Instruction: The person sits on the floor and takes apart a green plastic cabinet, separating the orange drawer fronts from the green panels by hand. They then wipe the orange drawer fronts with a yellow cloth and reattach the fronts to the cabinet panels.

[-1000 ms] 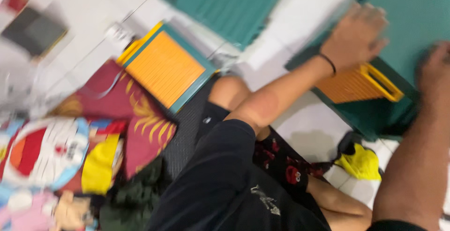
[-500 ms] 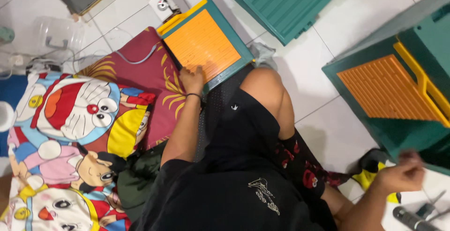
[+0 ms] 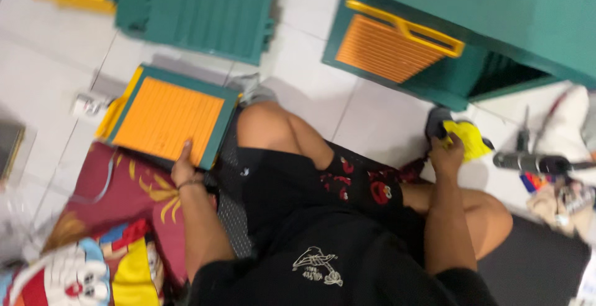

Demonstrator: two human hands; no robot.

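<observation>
I sit on the floor with my legs crossed. My left hand [image 3: 185, 168] grips the near edge of an orange panel in a green frame [image 3: 166, 120], which lies flat on the tiles to my left. My right hand [image 3: 448, 152] rests on a yellow and black item [image 3: 469, 137] on the floor by my right knee; the blur hides whether the fingers close around it. A green cabinet [image 3: 496, 27] stands ahead on the right, with an orange slatted drawer front and yellow handle [image 3: 397, 45] at its base.
A ribbed green panel [image 3: 198, 11] lies ahead on the white tiles. A red and cartoon-print cloth [image 3: 105, 231] covers the floor at my left. A dark-handled tool [image 3: 534, 162] and small clutter lie at the right. A white power adapter [image 3: 87, 104] sits left of the orange panel.
The camera view swung right and closer. My left hand slid from the panel's face to its near edge. My right hand moved from the floor at far right onto the yellow item.
</observation>
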